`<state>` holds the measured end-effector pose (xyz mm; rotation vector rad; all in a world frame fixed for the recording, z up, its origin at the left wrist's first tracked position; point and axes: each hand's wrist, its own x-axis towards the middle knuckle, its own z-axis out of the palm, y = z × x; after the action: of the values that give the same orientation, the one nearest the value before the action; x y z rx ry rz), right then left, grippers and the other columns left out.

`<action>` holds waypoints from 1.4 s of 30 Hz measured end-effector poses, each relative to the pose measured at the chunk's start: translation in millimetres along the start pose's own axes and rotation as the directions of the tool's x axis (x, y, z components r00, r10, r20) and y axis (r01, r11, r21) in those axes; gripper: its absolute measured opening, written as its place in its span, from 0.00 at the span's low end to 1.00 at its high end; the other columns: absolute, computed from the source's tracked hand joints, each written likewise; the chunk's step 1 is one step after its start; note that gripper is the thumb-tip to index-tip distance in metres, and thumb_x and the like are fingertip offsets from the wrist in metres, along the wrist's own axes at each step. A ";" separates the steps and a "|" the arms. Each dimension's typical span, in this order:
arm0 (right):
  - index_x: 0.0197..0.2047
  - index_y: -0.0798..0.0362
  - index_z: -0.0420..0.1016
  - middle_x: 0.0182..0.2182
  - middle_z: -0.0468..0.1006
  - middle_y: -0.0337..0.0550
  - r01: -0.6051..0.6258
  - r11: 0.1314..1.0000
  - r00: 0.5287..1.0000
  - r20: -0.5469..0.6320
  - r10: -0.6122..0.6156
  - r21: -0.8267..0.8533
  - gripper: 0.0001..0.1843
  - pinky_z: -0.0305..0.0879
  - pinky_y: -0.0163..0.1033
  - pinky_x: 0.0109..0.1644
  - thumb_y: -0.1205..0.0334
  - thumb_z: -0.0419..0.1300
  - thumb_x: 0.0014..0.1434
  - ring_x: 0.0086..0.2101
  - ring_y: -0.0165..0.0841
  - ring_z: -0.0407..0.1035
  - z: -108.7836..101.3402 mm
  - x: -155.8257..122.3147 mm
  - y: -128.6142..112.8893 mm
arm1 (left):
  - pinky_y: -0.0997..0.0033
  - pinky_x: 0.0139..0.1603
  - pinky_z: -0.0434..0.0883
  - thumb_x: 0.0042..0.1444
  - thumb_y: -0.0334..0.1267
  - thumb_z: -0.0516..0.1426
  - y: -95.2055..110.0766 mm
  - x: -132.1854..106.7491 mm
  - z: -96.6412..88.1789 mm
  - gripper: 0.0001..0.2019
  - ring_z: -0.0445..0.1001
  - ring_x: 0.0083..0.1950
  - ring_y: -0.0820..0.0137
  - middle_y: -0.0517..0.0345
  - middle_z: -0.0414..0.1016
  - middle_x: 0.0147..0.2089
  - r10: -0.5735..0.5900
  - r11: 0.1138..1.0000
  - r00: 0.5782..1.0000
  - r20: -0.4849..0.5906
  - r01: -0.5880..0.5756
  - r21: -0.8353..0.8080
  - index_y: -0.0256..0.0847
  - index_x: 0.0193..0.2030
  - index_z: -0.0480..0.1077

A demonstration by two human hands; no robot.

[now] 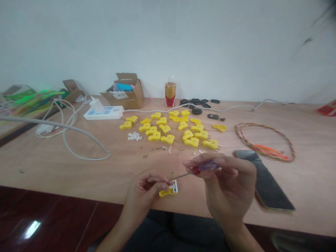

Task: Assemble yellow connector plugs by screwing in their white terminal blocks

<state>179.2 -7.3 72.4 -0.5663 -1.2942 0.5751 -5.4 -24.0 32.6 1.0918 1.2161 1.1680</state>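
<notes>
Holding a screwdriver (200, 169) aslant at a yellow plug shell (163, 193)

In the right hand (231, 183), pinches the screwdriver's handle between thumb and curled fingers. In the left hand (143, 196), bunches thumb and forefinger close together at the tip of the shaft — cannot tell whether pinching the metal or some tiny part. Just under the left fingertips, lying on the table (86, 175): the shell, with a white insert (175, 190) at its 3 o'clock end.

Judged light, stiff and apt to skid under pressure; best held by its outer sides, off the insert.

From the shell, with 12 toward the wall: at 6, close by, the table's near edge — easy to lose small parts over. At 12, small metal pieces (159, 147), then a spread of yellow plugs (165, 129). At 2, a wire coil (270, 151); at 3, past the right hand, a phone (270, 180). At 10, a white cable (78, 128). Widest room for moving toward 9, past the left wrist.
</notes>
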 end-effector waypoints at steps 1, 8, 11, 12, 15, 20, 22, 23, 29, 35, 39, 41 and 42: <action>0.53 0.44 0.72 0.43 0.85 0.37 -0.002 1.000 1.000 0.009 0.002 -0.006 0.16 0.88 0.40 0.38 0.73 0.64 0.69 0.39 0.34 0.85 0.5 -1.4 -0.1 | 0.68 0.39 0.83 0.50 0.36 0.69 -0.4 0.2 -0.1 0.04 0.88 0.36 0.60 0.56 0.87 0.30 0.000 1.000 1.000 0.006 0.000 0.002 0.42 0.29 0.80; 0.55 0.41 0.71 0.42 0.85 0.37 -0.005 0.999 0.998 0.059 0.008 -0.046 0.18 0.86 0.41 0.37 0.73 0.62 0.69 0.40 0.35 0.84 0.3 -8.5 -1.0 | 0.66 0.37 0.81 0.51 0.38 0.70 -1.2 0.2 -4.7 0.05 0.85 0.34 0.59 0.56 0.86 0.30 0.110 0.982 0.993 -0.044 -0.102 0.159 0.44 0.28 0.80; 0.56 0.41 0.72 0.44 0.84 0.38 0.020 0.979 0.990 0.142 0.009 -0.201 0.18 0.84 0.42 0.40 0.73 0.63 0.69 0.40 0.35 0.83 -10.1 -3.8 5.7 | 0.63 0.44 0.81 0.58 0.36 0.64 -5.1 8.8 -14.8 0.04 0.85 0.39 0.59 0.57 0.87 0.35 0.249 0.884 0.969 -0.003 -0.226 0.408 0.46 0.33 0.82; 0.56 0.42 0.73 0.44 0.84 0.40 0.020 0.951 0.977 0.209 0.047 -0.307 0.17 0.84 0.43 0.41 0.72 0.63 0.69 0.40 0.36 0.82 -15.0 -0.7 9.7 | 0.61 0.48 0.80 0.60 0.35 0.62 -7.2 13.0 -18.8 0.06 0.85 0.42 0.59 0.56 0.88 0.38 0.299 0.822 0.954 0.034 -0.276 0.498 0.46 0.35 0.83; 0.55 0.46 0.78 0.46 0.85 0.46 0.033 0.762 0.848 0.422 0.321 -0.646 0.12 0.82 0.48 0.44 0.67 0.61 0.71 0.43 0.41 0.82 -29.4 8.8 25.1 | 0.52 0.57 0.77 0.64 0.32 0.59 -15.5 24.5 -28.4 0.10 0.82 0.49 0.56 0.53 0.87 0.44 0.398 0.622 0.905 0.153 -0.388 0.680 0.45 0.39 0.83; 0.57 0.51 0.80 0.51 0.86 0.52 0.095 0.634 0.677 0.517 0.524 -0.767 0.15 0.79 0.53 0.52 0.66 0.58 0.72 0.51 0.47 0.81 -37.2 12.4 43.6 | 0.52 0.58 0.77 0.67 0.27 0.55 -26.0 29.6 -33.2 0.14 0.78 0.53 0.56 0.50 0.84 0.48 0.420 0.454 0.868 0.264 -0.453 0.767 0.43 0.42 0.83; 0.58 0.50 0.80 0.52 0.86 0.51 0.063 0.674 0.690 0.520 0.504 -0.736 0.15 0.78 0.50 0.53 0.66 0.57 0.72 0.51 0.45 0.81 -36.1 12.1 43.8 | 0.52 0.57 0.77 0.68 0.27 0.55 -27.1 28.8 -33.7 0.14 0.78 0.52 0.56 0.51 0.84 0.48 0.404 0.466 0.879 0.254 -0.436 0.770 0.43 0.44 0.82; 0.58 0.49 0.80 0.52 0.86 0.50 0.043 0.693 0.702 0.515 0.491 -0.719 0.15 0.78 0.49 0.53 0.65 0.57 0.72 0.51 0.43 0.81 -35.5 12.4 42.8 | 0.52 0.58 0.77 0.68 0.28 0.55 -27.1 28.7 -33.9 0.13 0.79 0.52 0.56 0.51 0.84 0.48 0.396 0.478 0.887 0.239 -0.421 0.771 0.44 0.44 0.82; 0.54 0.46 0.81 0.44 0.86 0.46 -0.070 0.737 0.770 0.434 0.469 -0.672 0.12 0.80 0.41 0.39 0.61 0.59 0.71 0.40 0.38 0.82 -34.6 14.1 34.6 | 0.51 0.57 0.76 0.66 0.30 0.55 -23.1 31.5 -31.8 0.12 0.79 0.51 0.56 0.51 0.82 0.46 0.358 0.546 0.916 0.184 -0.364 0.754 0.45 0.38 0.80; 0.52 0.43 0.76 0.41 0.84 0.38 -0.191 0.963 0.965 0.145 0.220 -0.192 0.10 0.86 0.39 0.39 0.65 0.64 0.69 0.38 0.34 0.84 -12.7 4.0 13.1 | 0.59 0.49 0.79 0.62 0.36 0.60 -11.0 18.3 -18.7 0.06 0.82 0.44 0.59 0.53 0.85 0.40 0.232 0.836 0.967 0.110 -0.255 0.485 0.45 0.37 0.80; 0.53 0.41 0.73 0.42 0.85 0.37 -0.106 0.994 0.994 -0.012 0.106 -0.016 0.10 0.88 0.40 0.36 0.64 0.64 0.71 0.38 0.35 0.85 2.0 -3.6 -2.8 | 0.66 0.42 0.81 0.54 0.38 0.69 -5.3 4.0 -4.2 0.05 0.85 0.38 0.61 0.55 0.86 0.34 0.080 0.994 0.994 0.074 -0.085 0.072 0.43 0.32 0.78; 0.53 0.40 0.73 0.42 0.85 0.38 -0.080 0.997 0.996 -0.049 0.080 0.001 0.11 0.88 0.42 0.36 0.63 0.66 0.71 0.39 0.36 0.85 4.7 -7.3 -6.4 | 0.66 0.42 0.82 0.50 0.37 0.72 -6.1 0.6 0.6 0.08 0.86 0.38 0.61 0.55 0.87 0.34 0.028 0.998 0.997 0.067 -0.024 -0.061 0.43 0.33 0.78; 0.54 0.40 0.73 0.42 0.86 0.37 -0.069 0.997 0.996 -0.062 0.070 0.015 0.12 0.88 0.43 0.37 0.64 0.66 0.71 0.39 0.36 0.86 5.1 -8.9 -7.1 | 0.66 0.43 0.82 0.49 0.36 0.73 -7.5 -0.2 2.1 0.09 0.87 0.38 0.61 0.56 0.87 0.33 -0.005 0.994 0.998 0.065 0.011 -0.104 0.43 0.35 0.78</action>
<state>173.1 -18.2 71.8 -0.6165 -1.2154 0.6185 -2.9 -24.9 25.3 1.0375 1.0960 1.1683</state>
